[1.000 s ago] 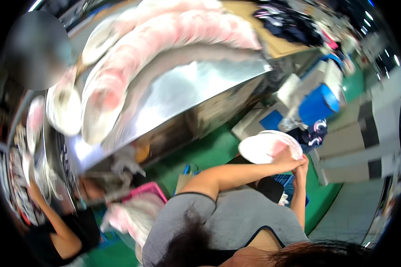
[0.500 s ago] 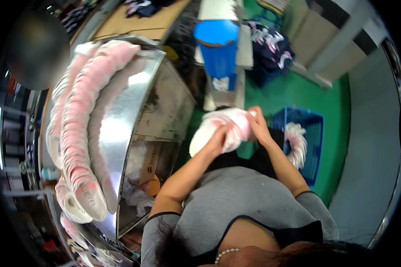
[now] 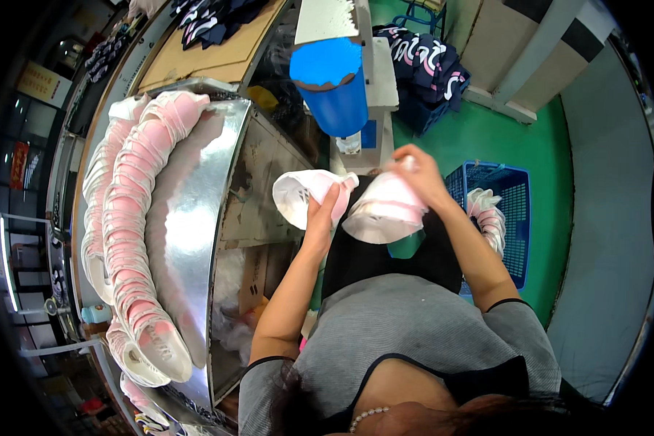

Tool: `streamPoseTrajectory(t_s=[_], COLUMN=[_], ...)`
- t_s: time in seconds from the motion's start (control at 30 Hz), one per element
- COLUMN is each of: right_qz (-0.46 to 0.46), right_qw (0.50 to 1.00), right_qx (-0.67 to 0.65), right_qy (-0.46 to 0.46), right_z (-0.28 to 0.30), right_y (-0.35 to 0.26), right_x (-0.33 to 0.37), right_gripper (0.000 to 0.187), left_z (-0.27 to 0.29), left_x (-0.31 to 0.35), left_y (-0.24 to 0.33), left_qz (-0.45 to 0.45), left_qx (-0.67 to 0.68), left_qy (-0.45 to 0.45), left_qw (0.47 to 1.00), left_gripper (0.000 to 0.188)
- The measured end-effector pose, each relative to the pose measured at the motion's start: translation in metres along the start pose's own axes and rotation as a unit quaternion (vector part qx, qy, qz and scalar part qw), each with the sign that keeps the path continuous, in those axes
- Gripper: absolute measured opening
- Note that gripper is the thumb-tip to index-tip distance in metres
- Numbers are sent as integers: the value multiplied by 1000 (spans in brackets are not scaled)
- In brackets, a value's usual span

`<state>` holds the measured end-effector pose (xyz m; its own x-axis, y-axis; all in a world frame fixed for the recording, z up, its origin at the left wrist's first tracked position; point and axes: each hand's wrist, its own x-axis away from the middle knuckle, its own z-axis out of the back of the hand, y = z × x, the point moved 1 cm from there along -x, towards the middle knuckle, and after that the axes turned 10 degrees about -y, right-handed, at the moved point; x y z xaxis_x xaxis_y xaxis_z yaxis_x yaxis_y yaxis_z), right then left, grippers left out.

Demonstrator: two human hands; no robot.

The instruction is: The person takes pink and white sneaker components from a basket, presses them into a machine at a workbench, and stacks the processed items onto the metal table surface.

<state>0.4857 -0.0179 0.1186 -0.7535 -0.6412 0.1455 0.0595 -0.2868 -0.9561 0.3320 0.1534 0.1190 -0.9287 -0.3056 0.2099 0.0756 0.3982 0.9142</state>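
Observation:
A pink and white shoe upper [image 3: 292, 200] is in my left hand [image 3: 323, 211], the thumb pressed on its side and its wide opening facing left. Close beside it, my right hand [image 3: 423, 178] grips the narrow upper end of a second pink and white shoe upper [image 3: 385, 212], whose wide opening faces down over my lap. The two uppers are apart or barely touching; I cannot tell which. My right fingers are somewhat blurred. On the left, long rows of nested shoe uppers [image 3: 127, 211] lie along a shiny metal table [image 3: 189, 203].
At the right, a blue plastic basket [image 3: 517, 236] on the green floor holds more shoe uppers [image 3: 488, 218]. Ahead stands a blue cylindrical thing [image 3: 338, 102] on a pale stand. Behind it sits a bin of dark printed pieces [image 3: 429, 69]. Cardboard [image 3: 203, 62] covers the far-left bench.
Both hands were together on one bunch of uppers; now each holds a separate upper. My left hand has moved left, and my right hand has risen slightly. The view has shifted a little.

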Motion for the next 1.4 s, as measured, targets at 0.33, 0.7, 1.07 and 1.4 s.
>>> streamPoseTrajectory(t_s=[0.33, 0.7, 1.07, 1.4], right_qz=[39, -20, -124, -59], right_qw=[988, 974, 959, 973], right_qx=[115, -192, -252, -204], right_qy=[-96, -118, 20, 90], right_z=[-36, -38, 43, -26], right_y=[-31, 23, 65, 54], right_x=[-47, -107, -91, -49], right_gripper=[48, 9, 18, 15], left_z=[-6, 22, 66, -43], left_x=[-52, -110, -94, -14], left_y=[16, -11, 14, -19], left_qz=[-24, -21, -16, 31], left_qx=[-60, -15, 224, 2], left_qy=[-50, -17, 89, 8], left_qw=[997, 1000, 970, 999], left_gripper=[38, 35, 32, 42])
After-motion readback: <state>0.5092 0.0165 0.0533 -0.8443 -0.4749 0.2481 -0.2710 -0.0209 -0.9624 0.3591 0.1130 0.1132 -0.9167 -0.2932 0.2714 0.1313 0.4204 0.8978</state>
